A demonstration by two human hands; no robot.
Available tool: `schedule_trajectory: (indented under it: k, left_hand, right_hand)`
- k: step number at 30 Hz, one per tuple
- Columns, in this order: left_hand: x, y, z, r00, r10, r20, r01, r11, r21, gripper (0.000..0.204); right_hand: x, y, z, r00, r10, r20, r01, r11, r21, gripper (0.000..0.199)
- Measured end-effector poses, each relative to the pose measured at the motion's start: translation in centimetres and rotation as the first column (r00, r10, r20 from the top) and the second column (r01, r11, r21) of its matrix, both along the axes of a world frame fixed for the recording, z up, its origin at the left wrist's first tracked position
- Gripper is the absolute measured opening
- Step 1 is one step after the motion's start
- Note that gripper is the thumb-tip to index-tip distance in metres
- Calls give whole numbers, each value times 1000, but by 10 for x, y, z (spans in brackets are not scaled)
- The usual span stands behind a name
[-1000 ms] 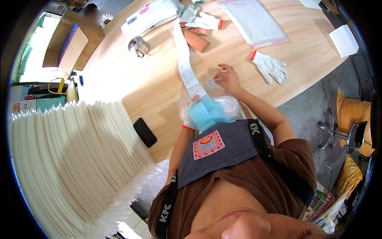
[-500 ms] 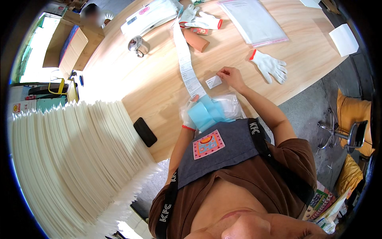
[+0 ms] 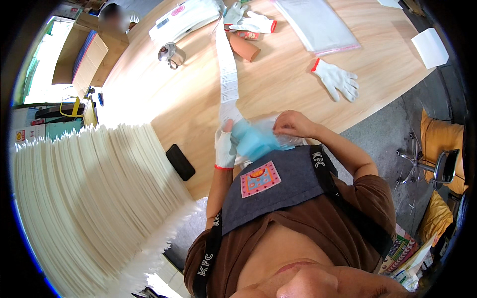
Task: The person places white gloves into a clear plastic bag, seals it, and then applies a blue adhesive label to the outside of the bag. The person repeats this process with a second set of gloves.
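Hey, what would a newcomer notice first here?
Most likely the huge white stack at lower left. Then the bright blue strip between the gloved left hand and the bare right hand, and the long label strip running up the table.

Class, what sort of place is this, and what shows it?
Probably a packing workshop: a strip of white labels runs over the table to the gloved left hand, clear plastic sleeves lie flat beyond, and a cardboard box stands at upper left.
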State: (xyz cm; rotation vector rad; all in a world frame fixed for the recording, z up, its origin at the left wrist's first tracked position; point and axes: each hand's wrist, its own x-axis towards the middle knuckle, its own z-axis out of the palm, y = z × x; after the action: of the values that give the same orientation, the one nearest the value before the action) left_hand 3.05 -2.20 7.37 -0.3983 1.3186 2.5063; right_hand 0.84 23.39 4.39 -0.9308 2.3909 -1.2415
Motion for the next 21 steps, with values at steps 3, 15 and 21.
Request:
schedule_trajectory:
  k: [3, 15, 21]
  left_hand:
    - [-7, 10, 4, 998, -43, -39, 38, 991, -128, 36]
    - [-12, 21, -31, 998, -40, 46, 52, 952, -301, 34]
    - [-13, 36, -26, 986, 57, 159, -60, 998, 18, 26]
  right_hand:
    - [-7, -9, 4, 973, -110, 203, 128, 989, -79, 28]
    - [-12, -64, 11, 967, -247, 60, 249, 968, -27, 27]
    - [-13, -75, 13, 923, -181, -339, 253, 950, 182, 19]
